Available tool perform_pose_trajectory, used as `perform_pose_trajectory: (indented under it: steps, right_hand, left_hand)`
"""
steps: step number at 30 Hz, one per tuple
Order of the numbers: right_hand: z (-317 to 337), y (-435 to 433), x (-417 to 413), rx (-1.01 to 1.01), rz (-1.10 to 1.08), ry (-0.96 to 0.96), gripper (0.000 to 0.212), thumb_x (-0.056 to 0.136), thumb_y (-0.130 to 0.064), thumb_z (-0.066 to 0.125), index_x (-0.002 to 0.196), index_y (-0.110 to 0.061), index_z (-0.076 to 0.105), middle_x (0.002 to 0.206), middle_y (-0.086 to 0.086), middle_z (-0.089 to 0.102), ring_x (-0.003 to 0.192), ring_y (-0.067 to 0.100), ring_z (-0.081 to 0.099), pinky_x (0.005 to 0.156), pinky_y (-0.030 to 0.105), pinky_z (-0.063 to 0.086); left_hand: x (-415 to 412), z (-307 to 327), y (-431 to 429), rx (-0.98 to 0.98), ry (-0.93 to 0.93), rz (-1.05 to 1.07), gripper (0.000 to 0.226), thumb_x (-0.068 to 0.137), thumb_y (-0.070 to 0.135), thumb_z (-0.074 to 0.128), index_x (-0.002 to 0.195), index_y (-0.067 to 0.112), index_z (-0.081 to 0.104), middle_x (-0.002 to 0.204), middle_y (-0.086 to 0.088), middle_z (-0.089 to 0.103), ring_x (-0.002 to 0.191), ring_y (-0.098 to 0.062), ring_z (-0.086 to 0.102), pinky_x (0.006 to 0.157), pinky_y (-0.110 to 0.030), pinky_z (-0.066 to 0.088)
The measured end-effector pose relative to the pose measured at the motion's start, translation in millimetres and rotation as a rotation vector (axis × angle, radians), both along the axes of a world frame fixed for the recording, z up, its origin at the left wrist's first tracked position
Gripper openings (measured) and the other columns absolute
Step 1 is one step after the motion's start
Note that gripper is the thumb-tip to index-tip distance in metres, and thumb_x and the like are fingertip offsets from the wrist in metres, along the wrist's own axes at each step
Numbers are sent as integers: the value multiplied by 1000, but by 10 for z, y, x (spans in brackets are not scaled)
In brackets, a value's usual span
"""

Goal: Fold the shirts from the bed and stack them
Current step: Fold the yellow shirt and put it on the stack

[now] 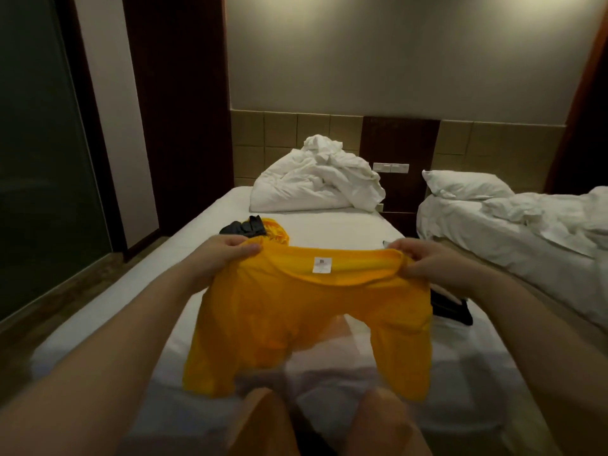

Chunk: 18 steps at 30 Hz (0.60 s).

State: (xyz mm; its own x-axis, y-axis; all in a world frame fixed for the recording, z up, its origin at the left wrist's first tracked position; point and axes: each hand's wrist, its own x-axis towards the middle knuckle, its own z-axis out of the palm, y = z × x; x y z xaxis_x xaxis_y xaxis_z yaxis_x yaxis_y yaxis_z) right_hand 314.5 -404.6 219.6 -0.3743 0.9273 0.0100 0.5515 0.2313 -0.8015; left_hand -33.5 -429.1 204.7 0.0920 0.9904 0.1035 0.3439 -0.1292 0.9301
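Both hands are closed on the yellow shirt (296, 324): the left hand (227, 255) pinches one shoulder and the right hand (424, 261) pinches the other. The shirt hangs in the air over the near end of the bed (345, 225), with its neck label (321, 264) facing the camera.

The hanging part looks bunched and twisted. If it is laid down as it is, the sleeves will likely fold under the body and the creases will be pressed in. The grip is only a fingertip pinch on thin cloth, so a sharp shake to open the shirt could pull one shoulder free. A careless spread to the right could cover the black garment (450, 307) at the right edge of the bed, or drag it off.

By count:
- One shirt is held.
- Three loose garments lie on the bed: that black one, a second black one (243, 227) toward the left edge, and a crumpled yellow one (278, 232) touching it.
- One white duvet heap (316, 182) sits at the head.
- There are two beds; the second bed (526, 232) carries one pillow (464, 185).
- I can make out no folded stack.
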Motion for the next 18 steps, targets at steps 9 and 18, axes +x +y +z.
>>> perform_pose_trajectory:
  steps: [9,18]
  right_hand:
    - [682,61,-19,334,-173,8,14,92,-25,56,104,-18,60,97,-1,57,90,16,54,70,27,43]
    - [1428,25,-37,502,-265,180,19,88,-32,62,104,-23,58,93,-5,54,85,13,52,74,32,43]
  left_hand:
    - [-60,859,-59,172,141,33,24,82,45,58,96,26,60,101,-4,59,89,-21,59,65,-28,50]
    - [-117,1626,-131,153,-22,-192,78,34,56,87,105,34,60,101,0,65,92,-25,66,63,-32,55]
